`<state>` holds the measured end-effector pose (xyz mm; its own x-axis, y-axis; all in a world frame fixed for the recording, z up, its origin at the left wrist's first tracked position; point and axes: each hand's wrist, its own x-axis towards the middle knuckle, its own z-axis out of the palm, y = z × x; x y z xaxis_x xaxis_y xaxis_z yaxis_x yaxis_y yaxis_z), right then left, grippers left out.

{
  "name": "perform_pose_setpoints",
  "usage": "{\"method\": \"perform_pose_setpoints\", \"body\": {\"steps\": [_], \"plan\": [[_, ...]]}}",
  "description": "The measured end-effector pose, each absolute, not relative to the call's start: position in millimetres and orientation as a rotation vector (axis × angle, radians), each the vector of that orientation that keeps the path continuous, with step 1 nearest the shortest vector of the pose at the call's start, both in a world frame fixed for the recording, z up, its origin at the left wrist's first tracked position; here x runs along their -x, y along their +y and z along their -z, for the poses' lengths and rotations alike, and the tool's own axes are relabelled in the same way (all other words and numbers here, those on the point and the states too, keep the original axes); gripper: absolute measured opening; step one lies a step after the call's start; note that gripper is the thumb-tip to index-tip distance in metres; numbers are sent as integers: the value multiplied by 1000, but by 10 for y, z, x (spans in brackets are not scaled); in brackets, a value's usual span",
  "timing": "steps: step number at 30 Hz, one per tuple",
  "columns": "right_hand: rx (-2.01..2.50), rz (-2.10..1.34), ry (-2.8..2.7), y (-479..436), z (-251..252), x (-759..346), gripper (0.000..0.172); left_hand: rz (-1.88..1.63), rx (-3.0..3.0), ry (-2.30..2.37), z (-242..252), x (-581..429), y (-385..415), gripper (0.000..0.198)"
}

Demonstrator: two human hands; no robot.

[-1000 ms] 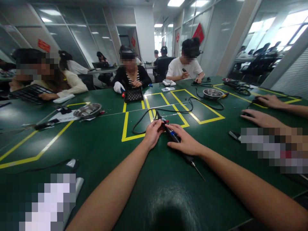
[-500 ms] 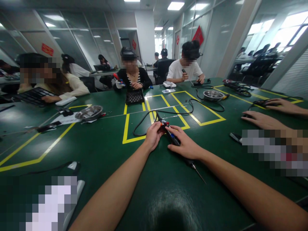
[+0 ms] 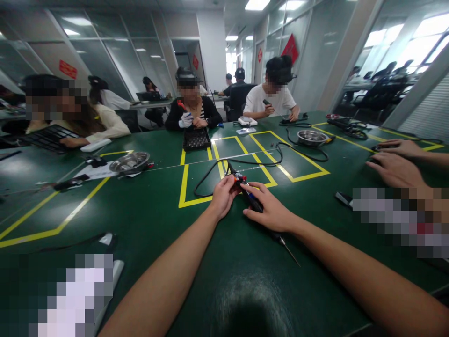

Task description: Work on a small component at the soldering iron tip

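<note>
In the middle of the head view, what looks like a soldering iron (image 3: 253,202) lies slantwise, black-handled with blue parts. Its thin metal tip (image 3: 290,252) points down and right, and a black cord (image 3: 228,166) leaves its far end. My left hand (image 3: 223,195) is closed around that far end, by a small red and orange part (image 3: 240,178) whose kind I cannot make out. Curled over the handle, my right hand (image 3: 271,209) grips it with fingers and thumb. Its palm hides part of the handle.
On the green table (image 3: 168,252), yellow tape marks rectangles. Metal bowls (image 3: 311,137) (image 3: 129,162) stand right and left. A black tray (image 3: 197,140) sits before a co-worker across. Another person's hands (image 3: 396,167) rest at the right. A white object (image 3: 117,274) lies front left.
My hands and the iron stay almost still. At the right, the other person's nearer hand has shifted right. Across the table, a co-worker's gloved hand has moved slightly toward the middle.
</note>
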<state>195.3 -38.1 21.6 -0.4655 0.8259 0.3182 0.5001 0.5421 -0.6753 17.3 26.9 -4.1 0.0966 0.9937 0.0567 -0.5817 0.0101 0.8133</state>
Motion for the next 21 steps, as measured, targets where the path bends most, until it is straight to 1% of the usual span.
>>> {"method": "perform_pose_setpoints", "body": {"steps": [5, 10, 14, 16, 19, 21], "plan": [[1035, -687, -2099, -356, -209, -1945, 78, -1384, -814, 657, 51, -168, 282, 30], [1029, -788, -1983, -320, -199, -1943, 68, -1372, -832, 683, 41, -185, 273, 31], [1055, -879, -1924, -323, -188, -1943, 71, -1373, -915, 758, 57, -203, 268, 34], [1060, -1012, -1845, -333, -199, -1941, 75, -1363, -971, 790, 68, -209, 269, 37], [1058, -1332, -1611, -336, -269, -1943, 79, -1330, -1023, 782, 83, -213, 283, 41], [996, -1490, -1422, -313, -354, -1968, 78, -1320, -1011, 797, 96, -207, 308, 43]]}}
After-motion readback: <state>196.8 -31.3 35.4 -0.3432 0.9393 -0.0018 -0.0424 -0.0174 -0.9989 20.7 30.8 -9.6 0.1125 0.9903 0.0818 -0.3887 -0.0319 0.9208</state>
